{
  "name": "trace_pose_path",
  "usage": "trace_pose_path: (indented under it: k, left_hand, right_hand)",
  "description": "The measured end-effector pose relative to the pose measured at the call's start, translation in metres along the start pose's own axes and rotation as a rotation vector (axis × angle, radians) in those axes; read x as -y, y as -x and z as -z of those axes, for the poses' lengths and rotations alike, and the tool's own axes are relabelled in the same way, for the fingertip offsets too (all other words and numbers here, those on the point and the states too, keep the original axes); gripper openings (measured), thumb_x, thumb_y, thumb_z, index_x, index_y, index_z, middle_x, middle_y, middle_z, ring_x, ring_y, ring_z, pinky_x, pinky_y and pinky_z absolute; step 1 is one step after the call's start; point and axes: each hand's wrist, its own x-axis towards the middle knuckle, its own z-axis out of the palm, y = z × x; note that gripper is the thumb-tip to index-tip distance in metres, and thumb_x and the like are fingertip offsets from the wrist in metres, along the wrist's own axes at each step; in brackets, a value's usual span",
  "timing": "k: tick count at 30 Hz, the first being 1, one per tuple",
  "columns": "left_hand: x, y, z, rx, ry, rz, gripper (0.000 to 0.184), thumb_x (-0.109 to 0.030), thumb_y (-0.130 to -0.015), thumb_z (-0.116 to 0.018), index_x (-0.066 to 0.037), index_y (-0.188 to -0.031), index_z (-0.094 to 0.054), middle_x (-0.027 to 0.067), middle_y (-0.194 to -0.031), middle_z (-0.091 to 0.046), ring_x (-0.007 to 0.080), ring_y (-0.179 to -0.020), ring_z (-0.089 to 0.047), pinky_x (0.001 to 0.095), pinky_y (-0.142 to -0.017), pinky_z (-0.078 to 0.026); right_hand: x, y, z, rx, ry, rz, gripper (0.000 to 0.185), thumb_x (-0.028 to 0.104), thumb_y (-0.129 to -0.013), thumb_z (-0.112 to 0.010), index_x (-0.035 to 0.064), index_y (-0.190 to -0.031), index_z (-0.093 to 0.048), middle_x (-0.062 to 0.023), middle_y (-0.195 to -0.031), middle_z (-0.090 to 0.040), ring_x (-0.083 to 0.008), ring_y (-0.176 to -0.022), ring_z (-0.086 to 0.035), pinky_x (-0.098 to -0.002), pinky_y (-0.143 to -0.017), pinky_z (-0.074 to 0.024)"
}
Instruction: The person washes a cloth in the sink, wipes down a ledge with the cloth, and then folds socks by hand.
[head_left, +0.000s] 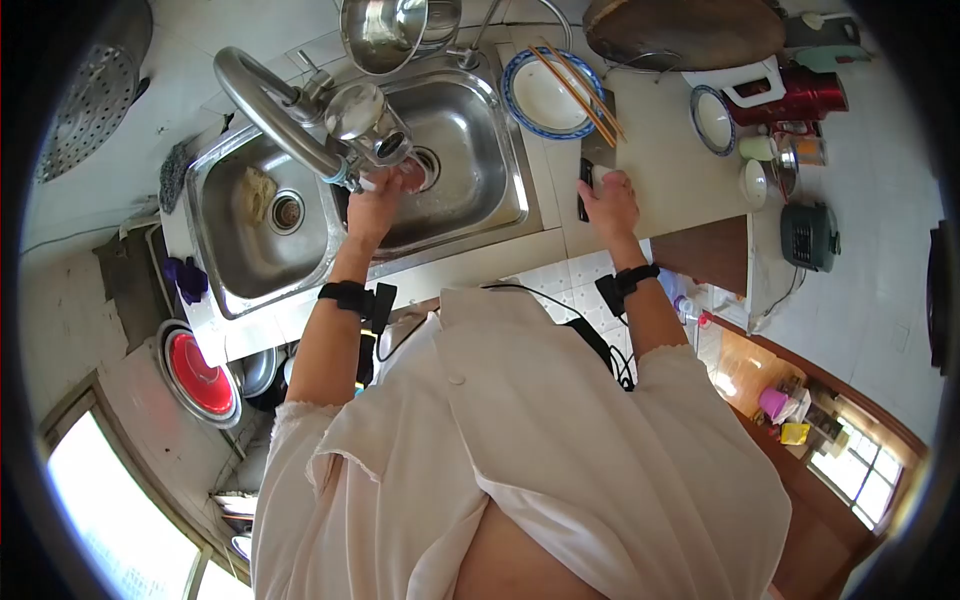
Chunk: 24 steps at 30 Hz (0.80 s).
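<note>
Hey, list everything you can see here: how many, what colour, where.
Double-basin steel sink: one, silver, upper centre-left.
Curved metal faucet: one, silver, over sink.
Clear cylindrical vessel: one, colourless, beside faucet.
Crumpled soft piece: one, yellowish, left basin.
Small reddish piece: one, reddish, near faucet.
Blue-rimmed round bowl: one, white, right of sink.
Thin chopsticks: two, brown, across bowl.
Flat metal knife: one, grey, black-handled, below bowl.
Perforated metal colander: one, silver, upper left.
Shiny red container: one, upper right.
Round basin: one, red inside, lower left.
Smaller clutter: uncounted, mixed, mainly right.
Buttoned shirt: one, beige, bottom centre.
Strapped bands: two, black, one per wrist.
Left hand: one, bare, over sink.
Right hand: one, bare, at knife handle.
</note>
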Motion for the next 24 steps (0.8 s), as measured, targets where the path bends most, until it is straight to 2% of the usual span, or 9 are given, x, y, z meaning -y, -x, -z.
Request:
trace_pose_path:
  k: [2,6,9,14,16,19,21,22,24]
  left_hand:
    - [-0.006,-0.007,0.008,0.118,0.02,0.197,0.03,-0.04,-0.101,-0.062,-0.014,-0.104,-0.077,0.0159,-0.103,-0.077,0.039,-0.098,-0.073,0.0468,-0.084,-0.057]
    - [0.002,-0.006,0.02,0.148,0.179,0.147,0.033,-0.04,-0.1,-0.062,-0.011,-0.098,-0.078,0.0185,-0.098,-0.076,0.0392,-0.095,-0.073,0.0478,-0.082,-0.056]
    - [0.004,0.011,0.033,0.245,0.032,0.091,0.034,-0.036,-0.099,-0.064,-0.005,-0.095,-0.077,0.0211,-0.097,-0.075,0.0408,-0.092,-0.072,0.0491,-0.081,-0.056]
    - [0.025,0.025,0.028,0.039,0.173,-0.064,0.032,-0.031,-0.097,-0.068,-0.001,-0.092,-0.076,0.0215,-0.094,-0.073,0.044,-0.088,-0.07,0.0488,-0.08,-0.055]
    - [0.019,0.022,0.031,0.057,0.118,-0.009,0.03,-0.03,-0.096,-0.069,-0.001,-0.094,-0.076,0.0212,-0.093,-0.073,0.0424,-0.086,-0.07,0.0485,-0.079,-0.056]
    - [-0.008,0.016,0.04,0.175,0.116,0.188,0.027,-0.028,-0.094,-0.071,-0.002,-0.097,-0.076,0.0195,-0.092,-0.074,0.0377,-0.083,-0.072,0.0462,-0.078,-0.057]
    - [-0.034,0.015,0.05,0.271,0.158,0.334,0.025,-0.027,-0.092,-0.072,-0.003,-0.099,-0.076,0.0181,-0.092,-0.074,0.0346,-0.082,-0.073,0.0442,-0.077,-0.057]
    - [-0.05,0.017,0.053,0.245,0.289,0.264,0.025,-0.026,-0.09,-0.073,-0.003,-0.101,-0.077,0.017,-0.091,-0.075,0.0321,-0.081,-0.074,0.0423,-0.076,-0.057]
    - [-0.056,0.016,0.053,0.211,0.414,0.192,0.025,-0.024,-0.088,-0.073,-0.004,-0.103,-0.078,0.0158,-0.091,-0.075,0.0296,-0.08,-0.074,0.0404,-0.075,-0.057]
  right_hand:
    - [-0.007,-0.011,-0.004,0.334,-0.034,-0.244,0.055,0.059,-0.089,-0.072,0.0097,-0.112,-0.063,-0.0141,-0.113,-0.075,-0.0381,-0.109,-0.072,-0.0503,-0.092,-0.0574]
    - [-0.01,-0.016,-0.003,0.427,-0.022,-0.192,0.052,0.057,-0.091,-0.069,0.0112,-0.115,-0.063,-0.016,-0.115,-0.074,-0.0403,-0.106,-0.073,-0.0519,-0.092,-0.0579]
    - [-0.05,-0.023,-0.008,0.17,0.184,-0.145,0.042,0.049,-0.095,-0.063,0.0128,-0.115,-0.065,-0.0177,-0.114,-0.074,-0.0407,-0.103,-0.073,-0.0541,-0.089,-0.0587]
    - [-0.131,-0.057,-0.017,-0.131,0.319,-0.04,0.037,0.044,-0.096,-0.061,0.0125,-0.114,-0.067,-0.0183,-0.113,-0.074,-0.0415,-0.099,-0.074,-0.0551,-0.085,-0.0594]
    - [-0.11,-0.062,0.005,0.067,0.315,-0.189,0.033,0.041,-0.096,-0.062,0.0101,-0.104,-0.072,-0.017,-0.103,-0.076,-0.0398,-0.096,-0.074,-0.0539,-0.082,-0.059]
    - [-0.04,-0.049,-0.009,0.336,0.072,0.001,0.035,0.042,-0.094,-0.067,0.0085,-0.098,-0.076,-0.016,-0.09,-0.077,-0.0313,-0.089,-0.076,-0.0488,-0.079,-0.0588]
    - [0.051,-0.023,-0.03,0.856,-1.064,-0.077,0.037,0.033,-0.109,-0.062,-0.002,-0.116,-0.072,-0.0096,-0.108,-0.077,-0.0168,-0.094,-0.073,-0.0299,-0.086,-0.0593]
    - [0.092,-0.015,-0.05,0.974,-1.171,0.034,0.045,0.041,-0.109,-0.061,0.0008,-0.129,-0.068,-0.0093,-0.121,-0.075,-0.0165,-0.108,-0.071,-0.0317,-0.092,-0.0568]
    - [0.198,-0.001,-0.029,1.105,-0.794,0.048,0.065,0.063,-0.106,-0.052,0.009,-0.14,-0.064,-0.0057,-0.131,-0.069,-0.0148,-0.125,-0.061,-0.0343,-0.1,-0.0496]
